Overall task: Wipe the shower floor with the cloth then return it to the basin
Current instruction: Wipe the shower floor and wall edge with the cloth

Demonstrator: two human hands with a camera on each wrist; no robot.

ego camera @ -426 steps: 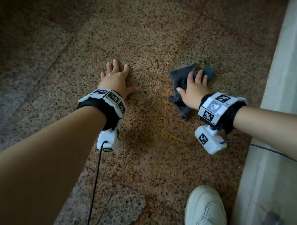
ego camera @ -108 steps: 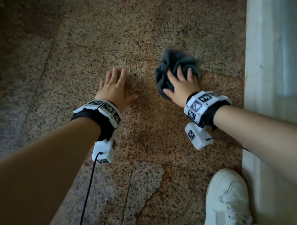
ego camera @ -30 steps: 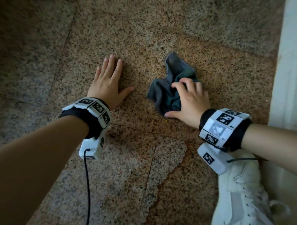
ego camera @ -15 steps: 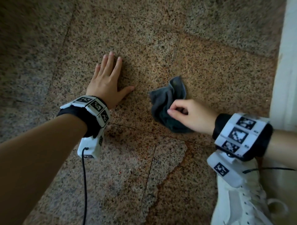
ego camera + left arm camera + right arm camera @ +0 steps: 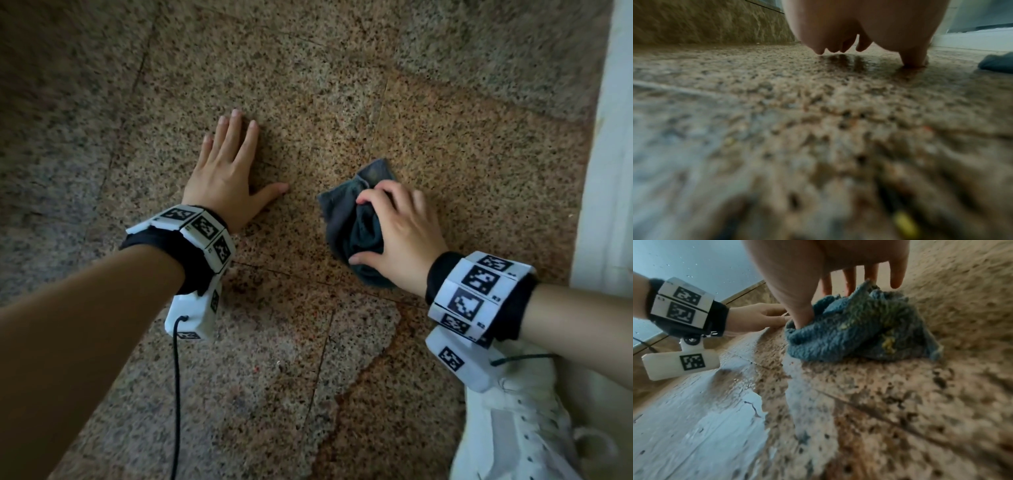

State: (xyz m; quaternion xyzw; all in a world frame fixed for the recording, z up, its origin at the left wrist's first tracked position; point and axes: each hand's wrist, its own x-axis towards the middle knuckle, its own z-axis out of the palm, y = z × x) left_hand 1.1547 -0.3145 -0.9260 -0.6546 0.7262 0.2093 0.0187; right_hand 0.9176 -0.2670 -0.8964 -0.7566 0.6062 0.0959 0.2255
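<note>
A dark grey-blue cloth (image 5: 344, 222) lies bunched on the speckled shower floor (image 5: 308, 85). My right hand (image 5: 370, 226) sits over it, fingers curled on its far side and thumb dug into the near fold, gripping it. In the right wrist view the cloth (image 5: 859, 331) shows yellowish smears, with the thumb (image 5: 797, 301) pressed into it. To the left of the cloth, my left hand (image 5: 239, 164) lies flat on the floor with straight fingers and holds nothing. In the left wrist view its fingertips (image 5: 840, 47) touch the stone and the cloth (image 5: 996, 64) shows at the right edge. No basin is in view.
A white curb or wall (image 5: 609, 171) runs along the right side. My white shoe (image 5: 513, 428) stands at the bottom right, close under the right wrist. A wet, shiny patch (image 5: 705, 426) covers the floor near me. A cable (image 5: 176, 394) hangs from the left wrist.
My right hand has gone from pinching the cloth's edge to closing over the bunched cloth, which drew nearer over the last second. The left hand has stayed flat in place.
</note>
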